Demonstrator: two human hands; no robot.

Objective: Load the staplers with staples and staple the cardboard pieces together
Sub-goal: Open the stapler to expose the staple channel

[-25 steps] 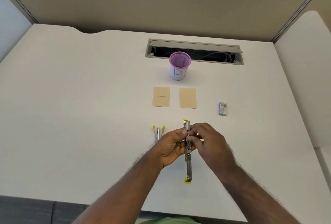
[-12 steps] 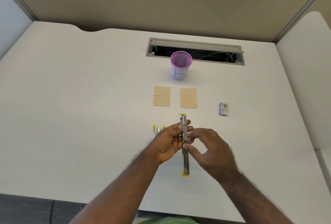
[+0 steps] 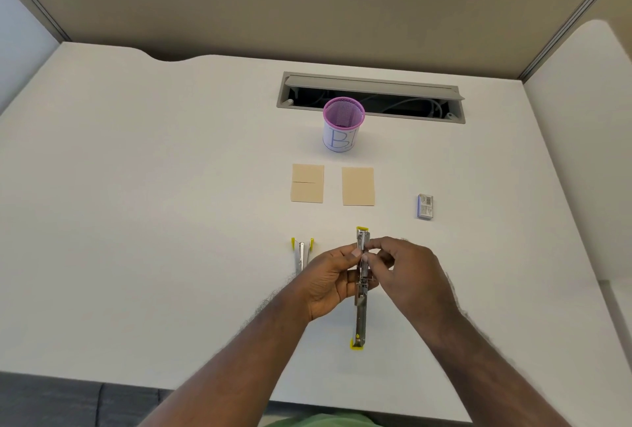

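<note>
A metal stapler with yellow ends is swung fully open into one long strip, held above the desk. My left hand grips its middle from the left. My right hand pinches at the upper half of the stapler with thumb and fingers; whether it holds staples is too small to tell. A second yellow-tipped stapler lies on the desk to the left, partly behind my left hand. Two tan cardboard pieces lie side by side farther back. A small blue staple box lies to the right.
A pink mesh cup with a white label stands behind the cardboard. Behind it is an open cable slot in the white desk. Partition walls close the back and sides.
My right hand, which had opened and drawn back from the stapler, has closed in on its upper half again. The stapler stays in my left hand.
</note>
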